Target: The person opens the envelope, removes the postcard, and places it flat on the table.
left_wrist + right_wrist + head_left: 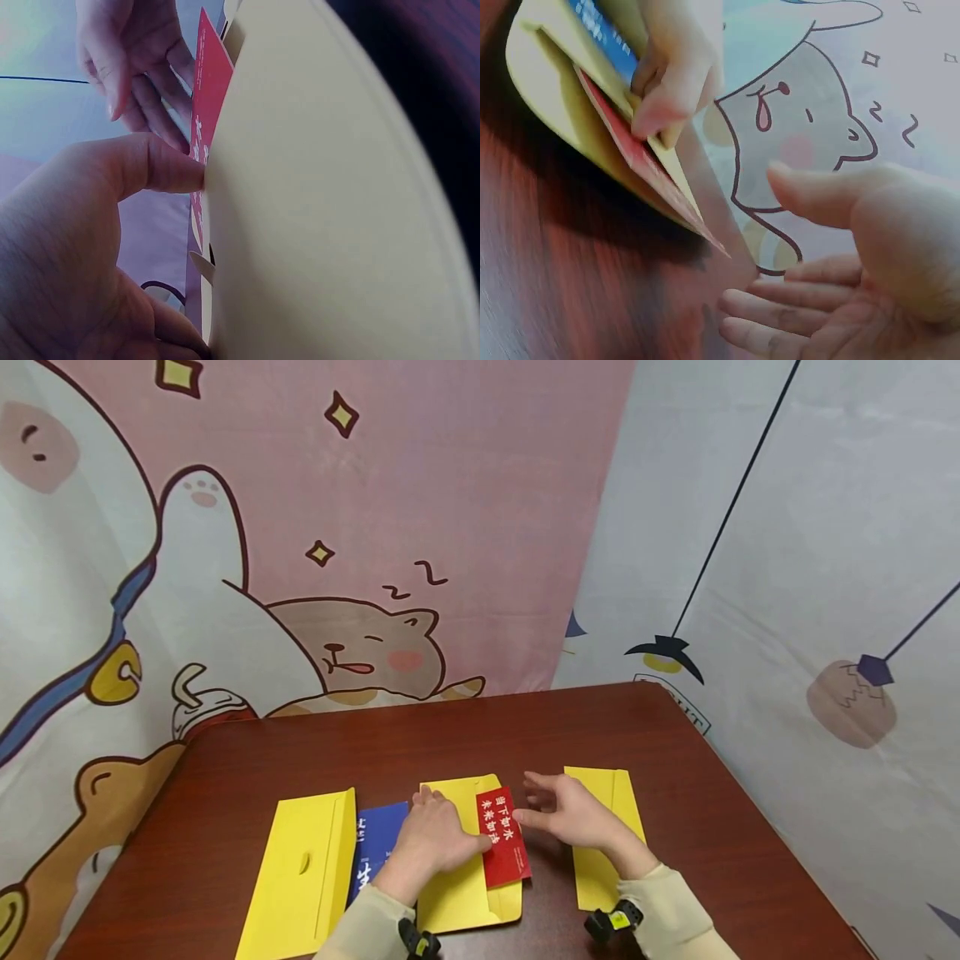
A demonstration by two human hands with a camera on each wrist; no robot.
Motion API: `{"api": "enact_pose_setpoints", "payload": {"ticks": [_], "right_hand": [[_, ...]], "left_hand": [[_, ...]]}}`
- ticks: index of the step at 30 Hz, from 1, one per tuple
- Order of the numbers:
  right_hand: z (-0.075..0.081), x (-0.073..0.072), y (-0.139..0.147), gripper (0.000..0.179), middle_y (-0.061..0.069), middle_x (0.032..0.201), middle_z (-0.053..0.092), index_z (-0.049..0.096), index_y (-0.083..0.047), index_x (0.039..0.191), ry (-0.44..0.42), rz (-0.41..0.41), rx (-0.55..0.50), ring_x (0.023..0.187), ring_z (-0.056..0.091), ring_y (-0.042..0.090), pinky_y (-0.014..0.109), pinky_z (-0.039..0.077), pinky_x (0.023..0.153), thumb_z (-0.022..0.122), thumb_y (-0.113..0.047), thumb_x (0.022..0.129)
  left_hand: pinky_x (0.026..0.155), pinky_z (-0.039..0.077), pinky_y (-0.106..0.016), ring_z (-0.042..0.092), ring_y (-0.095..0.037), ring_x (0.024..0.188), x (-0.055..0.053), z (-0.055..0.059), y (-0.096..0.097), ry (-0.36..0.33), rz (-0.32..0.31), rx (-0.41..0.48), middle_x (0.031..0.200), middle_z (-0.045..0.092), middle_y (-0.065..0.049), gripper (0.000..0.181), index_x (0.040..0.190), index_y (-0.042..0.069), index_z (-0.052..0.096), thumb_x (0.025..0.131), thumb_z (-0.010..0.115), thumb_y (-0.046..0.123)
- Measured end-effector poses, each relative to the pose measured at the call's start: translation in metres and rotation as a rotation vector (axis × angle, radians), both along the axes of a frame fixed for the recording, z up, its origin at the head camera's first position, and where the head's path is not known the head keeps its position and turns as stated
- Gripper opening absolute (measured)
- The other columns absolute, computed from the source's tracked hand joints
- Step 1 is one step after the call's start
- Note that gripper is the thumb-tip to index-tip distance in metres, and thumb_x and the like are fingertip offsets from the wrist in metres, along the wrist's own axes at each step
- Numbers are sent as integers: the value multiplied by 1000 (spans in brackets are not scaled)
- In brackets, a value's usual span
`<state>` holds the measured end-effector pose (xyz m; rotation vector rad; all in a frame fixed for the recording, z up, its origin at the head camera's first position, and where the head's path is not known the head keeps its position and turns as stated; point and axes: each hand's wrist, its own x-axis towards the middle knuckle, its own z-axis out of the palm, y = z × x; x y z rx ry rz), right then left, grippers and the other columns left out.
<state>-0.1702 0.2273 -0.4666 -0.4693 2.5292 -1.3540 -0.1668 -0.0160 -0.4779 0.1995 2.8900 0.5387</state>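
In the head view, my left hand (433, 833) lies across the middle yellow envelope (457, 893), its thumb at the edge of the envelope's mouth beside a red card (504, 852) with white characters. The left wrist view has that thumb bent against the envelope's edge. Part of the card sits in the gaping mouth, between front panel and flap, as the right wrist view shows; part sticks out. Just right of the card, my right hand (566, 810) is held with loose fingers and nothing in its grasp. Its palm and parted fingers appear in the right wrist view.
A blue booklet (382, 835) lies left of the middle envelope, partly under my left forearm. Farther left is another yellow envelope (292, 877). A third yellow envelope (596, 877) lies partly beneath my right arm. The brown table (420, 735) meets a printed cloth backdrop (465, 485).
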Motion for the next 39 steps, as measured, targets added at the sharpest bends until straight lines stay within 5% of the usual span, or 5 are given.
{"api": "enact_pose_setpoints", "payload": {"ticks": [7,14,27,39], "right_hand": [[-5,2,-5,71,22,126,70,46,17,148,-246,-174,-276,110,73,34,47,60,90,79,-20,97],[-14,2,-12,61,26,119,73,50,22,140,-347,-200,-358,102,76,36,47,62,85,75,-16,100],[-22,3,-29,43,22,107,76,64,20,126,-372,-146,-382,90,78,31,42,64,76,73,-13,100],[-27,3,-33,36,21,105,76,65,20,124,-382,-183,-387,86,78,31,42,64,73,70,-7,100]], "left_hand": [[116,38,-60,35,-54,148,0,-3,-1,0,2,-5,153,48,-34,106,144,-14,54,77,79,64],[115,39,-60,36,-55,147,-1,-4,-1,8,-4,0,153,48,-34,106,144,-14,54,76,79,64],[115,39,-60,35,-57,147,-1,-5,-2,9,-7,6,152,48,-35,105,142,-15,56,77,78,64],[115,39,-61,37,-57,146,-1,-5,-2,21,-17,1,150,51,-34,102,139,-14,59,77,79,64]]}}
